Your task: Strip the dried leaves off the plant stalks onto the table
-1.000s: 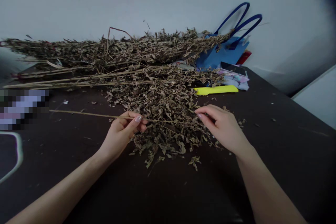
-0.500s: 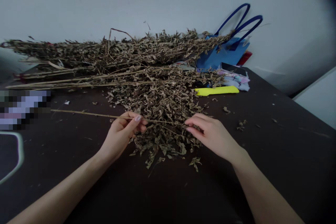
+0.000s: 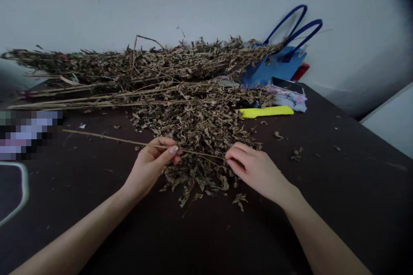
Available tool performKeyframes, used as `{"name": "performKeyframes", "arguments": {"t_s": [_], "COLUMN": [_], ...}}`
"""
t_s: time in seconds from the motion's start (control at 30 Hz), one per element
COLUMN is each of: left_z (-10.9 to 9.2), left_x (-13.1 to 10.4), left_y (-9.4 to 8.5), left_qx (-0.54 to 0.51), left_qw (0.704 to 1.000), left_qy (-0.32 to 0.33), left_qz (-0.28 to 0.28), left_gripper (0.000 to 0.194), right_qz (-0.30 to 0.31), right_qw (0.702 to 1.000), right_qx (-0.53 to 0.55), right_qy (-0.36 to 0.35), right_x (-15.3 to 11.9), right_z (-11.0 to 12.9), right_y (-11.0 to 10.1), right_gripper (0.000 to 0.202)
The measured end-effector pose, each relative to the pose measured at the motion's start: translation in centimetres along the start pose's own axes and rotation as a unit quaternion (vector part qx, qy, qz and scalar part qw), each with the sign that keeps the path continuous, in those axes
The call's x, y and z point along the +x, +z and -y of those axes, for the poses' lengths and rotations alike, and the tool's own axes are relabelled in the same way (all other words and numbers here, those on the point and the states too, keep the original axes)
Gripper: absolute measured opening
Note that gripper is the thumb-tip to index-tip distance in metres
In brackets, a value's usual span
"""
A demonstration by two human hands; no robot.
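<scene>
A long, thin dried plant stalk [image 3: 112, 138] runs from the left across the front of the table. My left hand [image 3: 154, 161] pinches it between thumb and fingers near the middle. At the stalk's right end, the fingers of my right hand [image 3: 253, 169] are closed together on its thin tip. Beneath and between both hands lies a heap of crumpled dried leaves [image 3: 200, 124]. The stretch of stalk between the hands looks mostly bare.
Behind the heap, bundles of dried leafy stalks [image 3: 129, 66] lie along the wall. A blue bag [image 3: 271, 68] stands at the back right, near a bright yellow object [image 3: 267, 111]. At the left edge are a blurred-out item [image 3: 29, 133] and a pale curved rim [image 3: 25, 189]. Leaf scraps dot the dark table [image 3: 338, 180].
My right hand has shifted slightly left and down, its fingers drawn closer together on the stalk. The stalk's left end has risen a little. My left hand has moved slightly right.
</scene>
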State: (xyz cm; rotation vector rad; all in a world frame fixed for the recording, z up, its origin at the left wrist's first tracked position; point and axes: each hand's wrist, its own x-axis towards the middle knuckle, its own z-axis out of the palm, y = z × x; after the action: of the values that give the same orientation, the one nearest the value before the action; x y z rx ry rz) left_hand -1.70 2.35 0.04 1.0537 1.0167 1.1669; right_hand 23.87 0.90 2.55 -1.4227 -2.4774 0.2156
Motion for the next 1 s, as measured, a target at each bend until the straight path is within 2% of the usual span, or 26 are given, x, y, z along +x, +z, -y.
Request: {"name": "performKeyframes", "arguments": {"t_s": [0.33,0.7,0.87,1.0], "left_z": [0.9,0.8,0.6,0.6], "left_x": [-0.7,-1.2,-1.2,-1.1], "left_y": [0.5,1.0,0.9,0.8], "left_qx": [0.056,0.07,0.098,0.098], "left_qw": [0.997,0.994,0.992,0.993], "left_qy": [-0.011,-0.017,-0.001,-0.001], "left_qz": [0.051,0.081,0.078,0.072], "left_gripper": [0.014,0.011,0.011,0.011], "right_qz": [-0.012,0.002,-0.002,-0.001], "right_qw": [0.998,0.997,0.996,0.989], "right_qx": [0.025,0.053,0.073,0.148], "right_qy": [-0.048,-0.055,-0.046,-0.029], "right_x": [-0.2,-0.1,-0.1,0.1], "right_z": [1.5,2.2,2.0,1.5], "right_y": [1.0,1.9,1.4,0.3], "right_gripper": [0.016,0.016,0.013,0.017]}}
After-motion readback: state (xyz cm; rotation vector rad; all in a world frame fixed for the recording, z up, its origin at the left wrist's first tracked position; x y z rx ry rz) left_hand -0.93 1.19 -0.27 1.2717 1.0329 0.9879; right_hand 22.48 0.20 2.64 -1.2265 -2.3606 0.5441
